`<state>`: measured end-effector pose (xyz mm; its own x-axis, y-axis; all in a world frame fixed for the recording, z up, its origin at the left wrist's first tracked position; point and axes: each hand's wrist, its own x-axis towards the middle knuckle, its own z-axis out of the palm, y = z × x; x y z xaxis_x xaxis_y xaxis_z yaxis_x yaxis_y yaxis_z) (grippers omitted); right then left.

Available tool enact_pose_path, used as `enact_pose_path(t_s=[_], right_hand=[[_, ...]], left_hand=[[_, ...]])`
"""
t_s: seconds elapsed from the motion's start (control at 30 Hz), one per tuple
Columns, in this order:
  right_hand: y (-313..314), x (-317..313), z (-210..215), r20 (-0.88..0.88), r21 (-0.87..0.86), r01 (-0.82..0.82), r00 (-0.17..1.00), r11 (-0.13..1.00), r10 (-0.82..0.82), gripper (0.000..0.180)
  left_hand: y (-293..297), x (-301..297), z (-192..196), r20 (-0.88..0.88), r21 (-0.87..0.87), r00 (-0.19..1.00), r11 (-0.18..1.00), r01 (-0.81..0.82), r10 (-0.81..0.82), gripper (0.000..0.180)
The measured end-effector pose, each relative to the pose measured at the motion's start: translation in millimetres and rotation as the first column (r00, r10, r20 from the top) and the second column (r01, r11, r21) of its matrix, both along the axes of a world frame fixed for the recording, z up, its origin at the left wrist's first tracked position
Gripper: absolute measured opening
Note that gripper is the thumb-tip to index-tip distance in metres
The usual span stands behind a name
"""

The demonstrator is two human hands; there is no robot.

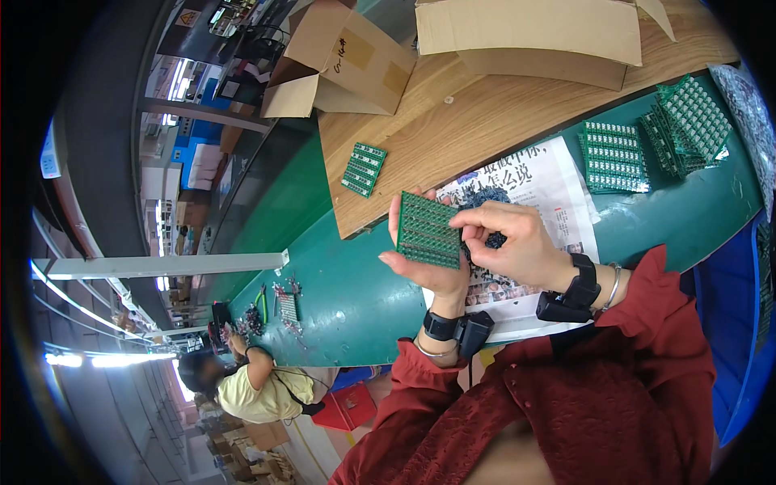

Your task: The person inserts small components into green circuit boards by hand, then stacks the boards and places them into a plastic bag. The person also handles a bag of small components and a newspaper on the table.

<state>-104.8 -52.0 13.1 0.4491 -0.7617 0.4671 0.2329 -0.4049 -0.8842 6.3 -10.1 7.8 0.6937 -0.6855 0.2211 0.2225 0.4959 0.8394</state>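
My left hand [436,276] holds up a green circuit board panel [427,230] by its edges, tilted over the bench. Its face carries rows of small repeated parts. The fingers of my right hand [513,242] are pinched at the board's right edge; whatever sits between the fingertips is too small to make out. Behind my hands, a pile of small dark components [485,196] lies on a spread newspaper [570,194], partly hidden by my right hand. Another circuit board panel [364,170] rests alone on the wooden board at the left.
Stacks of green panels [614,158] stand at the right on the green bench [356,299]. Cardboard boxes [356,65] sit on the wooden board [444,105]. A blue bin [727,323] is at the lower right. Farther left, a person [250,388] works beside pliers [261,303] and a red bin [347,406].
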Motion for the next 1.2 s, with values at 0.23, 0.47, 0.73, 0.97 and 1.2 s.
enact_pose_path(t_s=[0.23, 0.47, 0.73, 0.97, 1.2], right_hand=[[2.8, 6.7, -5.1, -0.007, -0.014, -0.054, 0.999, 0.998, 0.054, 0.036], [-0.7, 1.4, -4.1, -0.031, 0.062, -0.11, 0.993, 0.992, 0.112, 0.04], [3.9, 4.8, -6.4, -0.063, 0.054, -0.14, 0.988, 0.989, 0.144, 0.042], [1.6, 5.7, -10.6, 0.015, 0.121, -0.191, 0.982, 0.974, 0.191, 0.043], [0.5, 4.5, -8.0, -0.127, -0.081, -0.117, 0.986, 0.99, 0.106, 0.041]], left_hand=[[-0.3, -9.3, -0.6, 0.048, 0.022, 0.999, 1.0, 0.017, -0.018, 0.09], [-2.6, 5.1, -1.1, -0.095, -0.009, 0.995, 1.0, 0.002, -0.003, 0.089], [0.2, 1.0, -1.8, -0.131, -0.014, 0.985, 0.993, 0.113, -0.114, 0.084], [0.4, 5.4, -5.8, -0.146, -0.054, 0.979, 0.989, 0.134, -0.141, 0.082], [1.0, -1.6, -3.0, -0.087, -0.026, 0.993, 0.997, 0.078, -0.08, 0.083]])
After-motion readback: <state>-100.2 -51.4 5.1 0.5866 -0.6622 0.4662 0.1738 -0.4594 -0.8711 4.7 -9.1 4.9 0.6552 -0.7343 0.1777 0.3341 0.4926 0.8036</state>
